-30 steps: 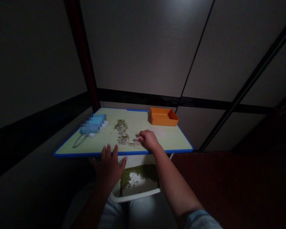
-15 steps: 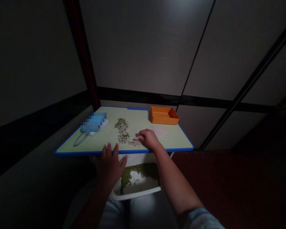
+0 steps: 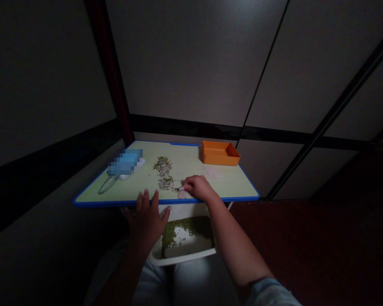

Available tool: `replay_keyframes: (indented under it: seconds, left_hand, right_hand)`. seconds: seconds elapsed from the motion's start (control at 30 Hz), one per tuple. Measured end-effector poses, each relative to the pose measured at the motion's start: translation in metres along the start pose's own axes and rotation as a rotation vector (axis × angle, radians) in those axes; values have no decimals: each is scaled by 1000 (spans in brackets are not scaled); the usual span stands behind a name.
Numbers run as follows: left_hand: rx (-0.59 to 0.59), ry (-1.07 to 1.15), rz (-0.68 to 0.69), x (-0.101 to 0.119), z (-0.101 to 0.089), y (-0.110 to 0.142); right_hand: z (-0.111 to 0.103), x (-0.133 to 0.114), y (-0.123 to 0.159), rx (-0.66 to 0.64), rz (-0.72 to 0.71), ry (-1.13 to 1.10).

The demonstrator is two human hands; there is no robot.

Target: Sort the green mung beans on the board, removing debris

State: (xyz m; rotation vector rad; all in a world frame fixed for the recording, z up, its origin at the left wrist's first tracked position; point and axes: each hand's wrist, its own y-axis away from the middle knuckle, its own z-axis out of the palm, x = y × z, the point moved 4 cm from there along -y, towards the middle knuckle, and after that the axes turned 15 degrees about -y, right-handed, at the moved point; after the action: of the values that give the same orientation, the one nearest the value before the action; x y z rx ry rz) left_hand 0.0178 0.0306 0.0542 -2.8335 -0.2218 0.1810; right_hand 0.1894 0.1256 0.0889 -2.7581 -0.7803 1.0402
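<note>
My right hand [image 3: 198, 187] is closed in a pinch low over the table, near its front edge. A small pale tip shows at its fingertips; whether it is a nail or a held thing I cannot make out. Just below the fingertips lies a small patch of pale grains [image 3: 182, 194]. Left of them, a strip of mixed green and pale grains [image 3: 164, 172] runs toward the back. My left hand [image 3: 147, 221] is open, fingers spread, its fingertips resting at the blue front edge. Under that edge, a white bin [image 3: 185, 259] holds many green grains [image 3: 187, 224].
An orange box [image 3: 221, 159] stands at the back right of the table [image 3: 191, 159]. Before it lies a thin spread of pale grains [image 3: 212, 172]. A blurred blue object [image 3: 126, 162] with a loop of cord [image 3: 107, 185] sits at the left. Wall panels rise behind.
My right hand has shifted slightly down and left. Green grains near the front edge have gone from the small patch, which now looks pale. My left hand stays in place.
</note>
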Motion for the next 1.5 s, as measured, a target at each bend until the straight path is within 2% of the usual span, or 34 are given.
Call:
replay_keyframes:
  seconds: [0.53,0.77,1.07,1.23,1.37,1.5]
  left_hand:
    - [3,-13,-1,0,2,-1]
    - [8,-1,-3,0,3,-1]
    - [2,0,-1,0,2,0]
    - [-9,-1,-2,0,2,0]
    - [10,-1,-1,0,3,-1]
    - [6,8,-4,-1,6,0]
  right_hand:
    - [0,2,5,-29,-23,-86]
    - [-14,5,6,83,140,112]
    - [-7,-6,0,36,121,260]
    - [-4,-9,0,5,10,151]
    - [-1,-8,2,-35,-87,-39]
    - [-3,2,2,-24,-26,-230]
